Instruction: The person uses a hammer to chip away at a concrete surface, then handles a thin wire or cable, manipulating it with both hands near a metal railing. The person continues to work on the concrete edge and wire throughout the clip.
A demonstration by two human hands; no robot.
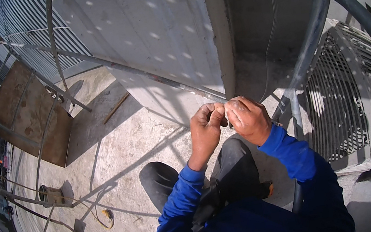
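Note:
My left hand and my right hand meet in front of me, fingertips pinched close together. What they hold is small and hidden among the fingers; I cannot make it out. They are at the lower end of a grey diagonal metal tube, though I cannot tell whether they touch it. Behind them stands a pale concrete wall corner. My blue sleeves and dark-trousered knees show below.
Curved metal pipes rise at my right beside slatted grilles. At left stand a thin metal frame, a rusty sheet and a bucket. A yellow cord and a stick lie on the concrete floor.

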